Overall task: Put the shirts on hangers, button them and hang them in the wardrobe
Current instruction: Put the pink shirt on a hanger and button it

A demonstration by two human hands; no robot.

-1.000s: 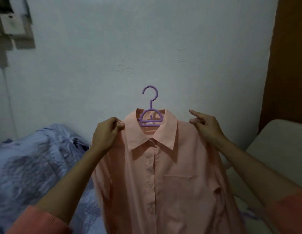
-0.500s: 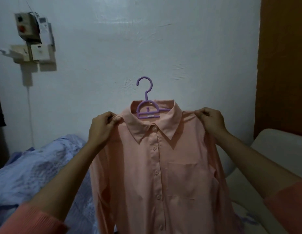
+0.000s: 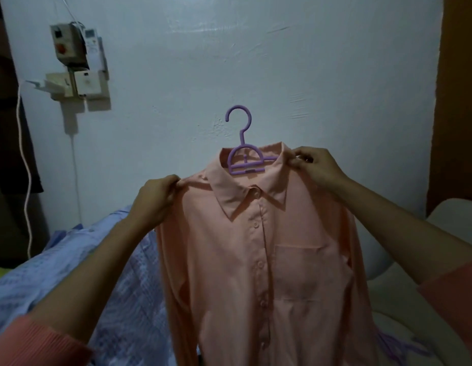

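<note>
Peach button-up shirt (image 3: 258,260) held up at chest height before the pale wall (image 3: 176,75), front facing me, placket buttoned as far down as I can see. Purple plastic hanger (image 3: 245,161) sits inside the collar, hook upright and free, not on any rail.

Left hand (image 3: 157,199) pinches the shirt's shoulder seam, fingers curled into the cloth. Right hand (image 3: 315,167) grips the other shoulder right beside the collar edge, thumb and fingers closed on fabric.

Change from a second back: the right hand had a finger extended and only loosely met the shoulder; now it is clamped on, and higher, so the shirt hangs tilted, right shoulder above left. The view has also swung left; the wall switch box (image 3: 71,46) and white cable (image 3: 25,143) have come into frame.

My read: hanger-and-button step looks finished for this shirt; what remains is carrying it to the wardrobe, possibly the brown panel (image 3: 459,101) at right, though I cannot confirm that. Blue bedding (image 3: 79,273) lies below left.
</note>
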